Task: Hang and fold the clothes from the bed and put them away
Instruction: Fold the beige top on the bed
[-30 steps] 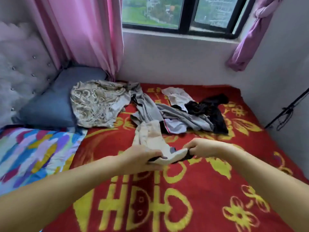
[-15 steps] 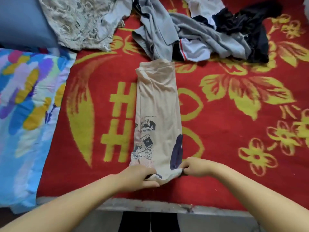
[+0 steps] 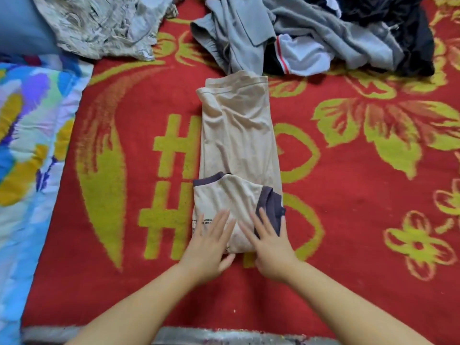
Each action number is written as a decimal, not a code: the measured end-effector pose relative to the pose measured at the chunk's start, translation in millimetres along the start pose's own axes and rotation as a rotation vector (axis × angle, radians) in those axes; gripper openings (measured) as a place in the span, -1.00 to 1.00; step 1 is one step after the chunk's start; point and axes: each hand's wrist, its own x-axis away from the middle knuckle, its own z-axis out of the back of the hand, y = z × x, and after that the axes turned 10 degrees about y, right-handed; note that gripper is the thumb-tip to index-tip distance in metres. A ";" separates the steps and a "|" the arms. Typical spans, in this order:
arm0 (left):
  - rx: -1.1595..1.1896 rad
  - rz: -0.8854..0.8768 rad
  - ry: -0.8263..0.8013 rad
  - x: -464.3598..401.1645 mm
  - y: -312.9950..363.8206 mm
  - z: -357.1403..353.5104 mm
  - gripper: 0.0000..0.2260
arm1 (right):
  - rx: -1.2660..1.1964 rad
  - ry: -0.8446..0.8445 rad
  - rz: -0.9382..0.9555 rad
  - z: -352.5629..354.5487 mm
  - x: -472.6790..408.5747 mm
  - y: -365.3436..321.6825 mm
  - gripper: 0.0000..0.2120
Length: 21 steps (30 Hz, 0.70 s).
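Note:
A beige T-shirt (image 3: 239, 135) with dark purple trim lies in a long narrow strip on the red and yellow blanket (image 3: 348, 220). Its near end is folded over onto the strip. My left hand (image 3: 211, 242) and my right hand (image 3: 268, 242) press flat on that folded end, fingers straight and spread. Beyond the shirt lies a pile of grey, white and black clothes (image 3: 311, 33). A beige patterned garment (image 3: 99, 23) lies at the far left.
A multicoloured quilt (image 3: 32, 145) covers the left side of the bed, with a blue pillow (image 3: 20, 23) behind it. The bed's near edge (image 3: 224, 336) runs along the bottom of the view.
The hands let go of the shirt's near end after folding it forward over the strip, and now lie flat on the fold. The view has tilted down and moved closer.

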 end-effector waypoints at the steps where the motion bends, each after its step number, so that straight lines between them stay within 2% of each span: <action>1: -0.012 0.004 -0.091 15.4 1.3 -8.3 -0.20 | 0.047 -0.069 0.005 -11.3 5.3 0.2 -0.12; 3: -0.040 0.095 -0.217 30.9 -0.3 -21.2 -0.16 | 0.113 -0.114 -0.034 -20.5 3.7 6.9 -0.14; 4: -0.051 0.123 -0.226 31.1 -2.2 -25.5 -0.21 | 0.133 -0.101 -0.056 -20.6 -1.0 10.4 -0.16; 6: -0.089 0.076 -0.138 21.2 -8.7 -31.9 -0.47 | 0.111 -0.078 -0.082 -17.2 -12.9 16.1 -0.24; 7: -0.091 0.066 -0.121 13.2 -12.7 -32.0 -0.54 | 0.085 -0.094 -0.083 -14.6 -17.4 17.4 -0.27; 10: -0.133 0.022 -0.209 -7.3 -20.9 -17.5 -0.49 | 0.043 -0.156 -0.052 -3.0 -21.0 22.7 -0.28; 12: -0.128 -0.025 -0.401 -7.8 -24.7 -12.4 -0.43 | -0.004 -0.236 -0.021 8.2 -18.6 23.4 -0.28; 14: 0.062 0.012 -0.614 -10.9 -23.3 4.5 -0.38 | -0.130 -0.366 -0.009 24.4 -15.1 21.8 -0.31; 15: 0.218 0.059 -0.715 -14.6 -22.8 16.5 -0.43 | -0.202 -0.470 -0.005 36.1 -14.0 20.8 -0.36; 18: 0.593 0.146 -1.038 -24.5 -31.0 50.6 -0.75 | -0.350 -0.814 -0.029 73.7 -10.2 21.0 -0.76; 19: 0.656 0.188 -1.092 -28.6 -36.8 59.7 -0.77 | -0.406 -0.902 -0.048 86.2 -11.8 23.4 -0.81; 21: 0.781 0.347 -1.113 -40.0 -49.2 74.0 -0.76 | -0.548 -0.942 -0.119 106.9 -22.3 31.7 -0.77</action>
